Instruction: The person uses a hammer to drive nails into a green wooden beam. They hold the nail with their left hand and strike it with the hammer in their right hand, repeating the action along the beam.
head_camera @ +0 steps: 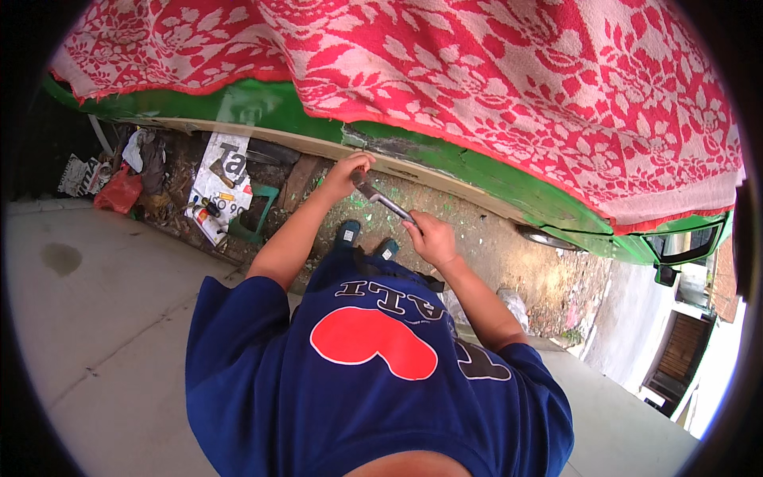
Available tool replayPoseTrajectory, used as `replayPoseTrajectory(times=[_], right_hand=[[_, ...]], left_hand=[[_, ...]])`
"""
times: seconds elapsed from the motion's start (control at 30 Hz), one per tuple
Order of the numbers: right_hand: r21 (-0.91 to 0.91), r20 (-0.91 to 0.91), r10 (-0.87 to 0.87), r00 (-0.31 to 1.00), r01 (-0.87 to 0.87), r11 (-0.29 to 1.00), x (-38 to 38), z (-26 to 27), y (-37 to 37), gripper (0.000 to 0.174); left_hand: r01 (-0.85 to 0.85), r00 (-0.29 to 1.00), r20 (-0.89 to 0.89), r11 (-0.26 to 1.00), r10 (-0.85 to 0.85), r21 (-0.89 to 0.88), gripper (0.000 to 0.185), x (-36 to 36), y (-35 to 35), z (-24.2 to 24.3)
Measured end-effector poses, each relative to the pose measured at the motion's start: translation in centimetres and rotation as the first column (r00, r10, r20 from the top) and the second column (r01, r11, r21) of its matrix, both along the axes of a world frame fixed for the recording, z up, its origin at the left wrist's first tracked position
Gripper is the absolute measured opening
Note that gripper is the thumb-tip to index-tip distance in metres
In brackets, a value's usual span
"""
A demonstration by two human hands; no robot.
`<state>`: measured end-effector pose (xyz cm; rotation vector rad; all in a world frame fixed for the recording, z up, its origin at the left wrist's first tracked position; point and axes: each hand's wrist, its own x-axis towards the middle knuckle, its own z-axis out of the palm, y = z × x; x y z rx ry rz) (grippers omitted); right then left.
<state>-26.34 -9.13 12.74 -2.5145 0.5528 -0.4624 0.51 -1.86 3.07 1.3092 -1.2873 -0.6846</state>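
My right hand (433, 238) is closed around the handle of a hammer (390, 206), which points up and left. At the hammer's head my left hand (347, 176) is raised close to the lower edge of the green car's side; its fingers are curled by a dark reddish thing (358, 176), too small to name. Whether that thing is part of the hammer or held apart, I cannot tell. Just above the left hand, the green body panel (411, 149) has a scraped, dented grey patch. A red and pink floral blanket (477, 71) covers the car above it.
A green plastic frame, perhaps a stool (255, 214), a spray can (210, 225) and a printed white sheet (216, 161) lie at the left. Beside them are a red plastic bag (119, 189) and rubbish. Green paint flakes are scattered on the ground around my feet. A car wheel (545, 237) is at the right.
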Motion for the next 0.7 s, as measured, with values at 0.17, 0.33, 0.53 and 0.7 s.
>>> replayPoseTrajectory(times=[0.17, 0.33, 0.53, 0.7], right_hand=[[0.091, 0.086, -0.021, 0.996, 0.013, 0.996, -0.8, 1.4, 0.8, 0.022], [0.103, 0.097, -0.063, 0.993, 0.053, 0.993, -1.1, 0.6, 0.8, 0.022], [0.091, 0.094, -0.07, 0.993, 0.062, 0.994, -1.1, 0.0, 0.5, 0.023], [0.093, 0.107, -0.073, 0.992, 0.063, 0.994, -1.1, 0.2, 0.4, 0.023]], left_hand=[[-0.036, 0.999, -0.02, 0.998, 0.037, 0.056, 0.028, -0.1, 0.4, -0.9], [0.0, 1.0, -0.03, 0.999, 0.001, 0.037, 0.031, 0.1, 0.2, -0.6], [0.0, 1.0, -0.031, 0.996, 0.003, 0.089, 0.031, -0.1, -0.2, -1.1], [-0.011, 1.0, 0.002, 0.998, 0.011, 0.059, 0.029, -0.1, -0.3, -1.0]])
